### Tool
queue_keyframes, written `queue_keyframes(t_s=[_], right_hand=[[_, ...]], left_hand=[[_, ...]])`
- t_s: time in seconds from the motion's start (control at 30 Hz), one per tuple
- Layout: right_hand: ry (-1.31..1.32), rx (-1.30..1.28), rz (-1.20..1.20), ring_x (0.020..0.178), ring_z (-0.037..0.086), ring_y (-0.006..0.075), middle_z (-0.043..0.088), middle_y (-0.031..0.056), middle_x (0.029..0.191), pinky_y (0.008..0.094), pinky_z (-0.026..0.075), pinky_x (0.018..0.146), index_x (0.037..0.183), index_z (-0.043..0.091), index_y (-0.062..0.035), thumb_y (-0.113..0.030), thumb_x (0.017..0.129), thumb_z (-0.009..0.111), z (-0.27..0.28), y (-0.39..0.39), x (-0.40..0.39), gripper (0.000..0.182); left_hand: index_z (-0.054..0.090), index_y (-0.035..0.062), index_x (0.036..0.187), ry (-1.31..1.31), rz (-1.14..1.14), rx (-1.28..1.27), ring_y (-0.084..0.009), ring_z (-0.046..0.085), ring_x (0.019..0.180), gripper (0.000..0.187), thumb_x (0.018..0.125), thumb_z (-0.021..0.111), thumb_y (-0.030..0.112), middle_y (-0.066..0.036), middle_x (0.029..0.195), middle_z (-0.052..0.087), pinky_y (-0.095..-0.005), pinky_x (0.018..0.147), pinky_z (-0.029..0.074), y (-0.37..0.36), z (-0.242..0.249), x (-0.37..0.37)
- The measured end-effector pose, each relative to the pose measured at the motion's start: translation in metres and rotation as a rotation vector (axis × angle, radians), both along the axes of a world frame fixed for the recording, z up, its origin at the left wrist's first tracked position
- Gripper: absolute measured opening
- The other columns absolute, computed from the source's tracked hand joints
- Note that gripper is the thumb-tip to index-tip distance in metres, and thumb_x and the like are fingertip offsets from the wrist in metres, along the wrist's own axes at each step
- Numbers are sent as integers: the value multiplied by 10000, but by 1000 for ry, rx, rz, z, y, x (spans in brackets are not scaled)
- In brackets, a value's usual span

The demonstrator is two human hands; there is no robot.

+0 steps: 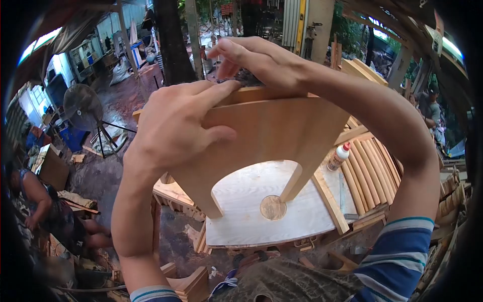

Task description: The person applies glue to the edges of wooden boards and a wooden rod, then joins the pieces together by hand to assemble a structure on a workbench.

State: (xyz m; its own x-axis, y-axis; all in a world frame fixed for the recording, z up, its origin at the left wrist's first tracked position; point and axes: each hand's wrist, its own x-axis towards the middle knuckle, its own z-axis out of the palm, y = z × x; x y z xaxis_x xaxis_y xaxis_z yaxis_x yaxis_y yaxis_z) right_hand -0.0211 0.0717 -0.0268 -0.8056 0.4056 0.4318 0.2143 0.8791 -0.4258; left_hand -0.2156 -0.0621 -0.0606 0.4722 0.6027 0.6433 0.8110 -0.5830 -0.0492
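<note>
A wooden panel [271,126] with an arched cut-out stands upright on a pale, whitish board [246,226]. My left hand [178,121] lies over the panel's upper left corner, its thumb on the near face and its fingers reaching over the top edge. At the top edge, my right hand [256,63] rests with its palm side down and its fingers stretched to the left, raised off the wood. A round wooden disc or inlay [273,208] shows on the board below the arch. What lies behind the panel is hidden.
Right of the board are a loose wooden strip [330,201], a glue bottle [338,156] and a row of rounded wooden rods [370,173]. A fan on a stand [83,106] is at the left. One person [40,201] sits at lower left; another [430,108] is at far right.
</note>
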Motion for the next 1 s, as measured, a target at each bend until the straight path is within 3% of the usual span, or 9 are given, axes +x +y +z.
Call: queue_keyframes(t_s=[0.27, 0.33, 0.37, 0.47, 0.67, 0.73, 0.83, 0.93, 1.0], right_hand=[[181, 157, -42, 1170, 621, 342, 698, 231, 1166, 438, 454, 1046, 1352, 568, 33, -552, 1080, 311, 42, -6, 31, 694], [-300, 160, 38, 1205, 606, 380, 664, 238, 1245, 452, 443, 1065, 1397, 536, -3, -549, 1082, 327, 13, -22, 21, 664], [-128, 157, -14, 1271, 587, 376, 638, 247, 1312, 462, 443, 1090, 1476, 484, -61, -575, 1082, 281, 0, -18, 15, 679], [-292, 13, -7, 1336, 545, 376, 615, 248, 1359, 460, 439, 1096, 1525, 412, -51, -578, 1081, 275, 11, -19, 19, 702], [320, 148, 156, 1029, 689, 288, 704, 212, 1127, 409, 536, 935, 1272, 587, 64, -449, 1070, 379, 42, 34, 71, 590], [703, -43, -124, 928, 677, 246, 722, 169, 1024, 392, 509, 987, 1342, 579, 24, -424, 1112, 351, 63, -14, 109, 553], [944, -53, -85, 963, 684, 275, 725, 195, 1055, 437, 497, 1015, 1322, 603, 31, -480, 1105, 323, 22, 66, 199, 622], [1136, -242, -422, 731, 659, 140, 722, 107, 911, 276, 538, 683, 1066, 650, -18, -244, 1020, 543, -89, 135, 253, 254], [1011, -510, -740, 647, 690, 181, 730, 117, 848, 352, 578, 611, 1063, 692, -27, -207, 968, 576, -174, 142, 254, 234]], left_hand=[[687, 39, 1248, -33, 7, -41, -331, 696, 855, 667, 651, 883, 265, -149, 992, 721, -384, 774, 546, 2, 2, 0], [696, 11, 1215, -63, -47, -57, -321, 707, 865, 639, 648, 881, 241, -162, 992, 721, -379, 783, 547, 6, 3, -1], [696, 11, 1215, -55, -44, -61, -321, 707, 865, 639, 648, 881, 241, -162, 992, 721, -379, 783, 547, 9, 4, -1], [702, -14, 1180, -88, -45, -90, -315, 713, 877, 614, 645, 882, 227, -170, 990, 720, -370, 798, 549, 9, 5, 0], [688, -19, 1150, -124, 22, -149, -272, 717, 879, 601, 653, 903, 241, -153, 974, 729, -358, 818, 550, 10, 11, 8], [666, -8, 1142, -87, 118, -246, -262, 715, 865, 603, 654, 911, 248, -154, 958, 727, -362, 821, 550, 7, 19, 16], [651, 6, 1151, -12, 76, -206, -279, 699, 899, 598, 686, 904, 285, -157, 985, 719, -374, 840, 541, 20, 21, 37], [657, 20, 1150, 8, -36, -172, -300, 683, 924, 566, 726, 885, 317, -159, 1018, 705, -382, 852, 531, 32, 12, 80], [665, 22, 1147, 70, 68, 18, -308, 672, 942, 549, 734, 882, 311, -156, 1016, 686, -380, 863, 526, 41, 0, 110]])
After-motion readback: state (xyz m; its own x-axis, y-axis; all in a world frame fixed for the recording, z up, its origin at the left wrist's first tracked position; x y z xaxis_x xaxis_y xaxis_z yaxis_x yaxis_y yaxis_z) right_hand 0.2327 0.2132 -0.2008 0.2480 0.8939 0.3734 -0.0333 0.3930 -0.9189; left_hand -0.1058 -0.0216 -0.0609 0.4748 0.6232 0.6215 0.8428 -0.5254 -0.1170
